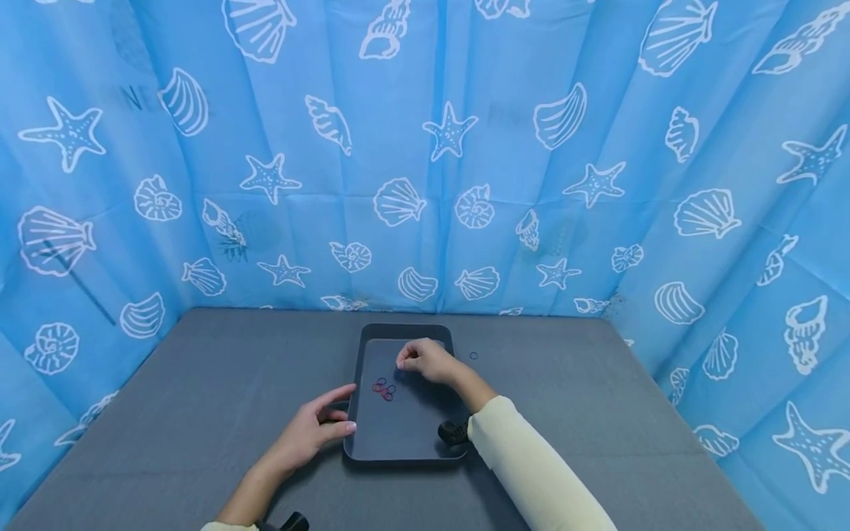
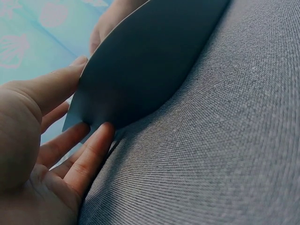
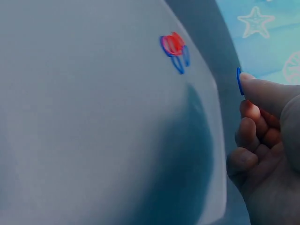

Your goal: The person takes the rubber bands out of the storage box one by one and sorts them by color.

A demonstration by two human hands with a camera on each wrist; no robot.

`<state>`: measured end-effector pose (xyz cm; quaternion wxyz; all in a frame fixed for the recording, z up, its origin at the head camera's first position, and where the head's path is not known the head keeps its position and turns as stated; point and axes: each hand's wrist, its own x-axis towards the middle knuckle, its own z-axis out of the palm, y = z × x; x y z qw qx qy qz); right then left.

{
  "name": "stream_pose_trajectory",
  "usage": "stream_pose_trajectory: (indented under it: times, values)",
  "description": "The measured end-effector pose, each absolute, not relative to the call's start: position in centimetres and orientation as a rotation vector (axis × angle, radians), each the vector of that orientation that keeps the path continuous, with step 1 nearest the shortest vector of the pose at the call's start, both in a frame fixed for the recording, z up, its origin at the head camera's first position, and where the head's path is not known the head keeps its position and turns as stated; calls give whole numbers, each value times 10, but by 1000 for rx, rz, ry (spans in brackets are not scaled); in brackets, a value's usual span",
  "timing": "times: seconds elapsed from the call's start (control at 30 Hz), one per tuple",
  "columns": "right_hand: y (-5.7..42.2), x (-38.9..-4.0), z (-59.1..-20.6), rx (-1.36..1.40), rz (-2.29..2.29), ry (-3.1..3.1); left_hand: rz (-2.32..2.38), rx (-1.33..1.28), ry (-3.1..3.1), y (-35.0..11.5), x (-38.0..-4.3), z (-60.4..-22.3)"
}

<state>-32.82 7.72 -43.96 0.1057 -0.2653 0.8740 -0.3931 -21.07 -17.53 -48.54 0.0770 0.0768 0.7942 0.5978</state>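
A dark grey rectangular tray (image 1: pixel 405 442) lies on the table. My left hand (image 1: pixel 312 429) is at its left side, thumb and fingertips touching the rim and outer wall, fingers fairly straight. Over the far part of the tray, my right hand (image 1: pixel 430 361) pinches a small blue rubber band (image 3: pixel 239 80) between thumb and fingertip. Several red and blue rubber bands (image 3: pixel 173 46) form a loose cluster on the tray floor, left of the right hand in the head view. The left wrist view shows the tray's outer wall (image 2: pixel 140 61) close to the fingers.
One more thin blue band (image 1: pixel 474 355) lies on the grey cloth-covered table (image 1: pixel 584 413), just right of the tray. A blue curtain (image 1: pixel 425 162) with white shells and starfish hangs behind the table and along both sides.
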Motion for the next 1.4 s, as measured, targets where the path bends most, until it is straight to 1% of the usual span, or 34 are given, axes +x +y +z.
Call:
stream_pose_trajectory:
  times: [0.23, 0.53, 0.73, 1.2, 1.4]
  values:
    - [93, -328, -426, -780, -1199, 2654, 1798, 235, 2365, -176, -211, -484]
    - [115, -323, -424, -690, -1301, 2713, 1802, 253, 2346, -177, -210, -484]
    - [132, -324, -422, -678, -1339, 2735, 1813, 271, 2329, -178, -210, -485]
    - [170, -328, -437, -523, -1361, 2852, 1810, 272, 2344, -177, -210, -485]
    - [182, -331, -447, -442, -1304, 2913, 1815, 269, 2339, -176, -209, -484]
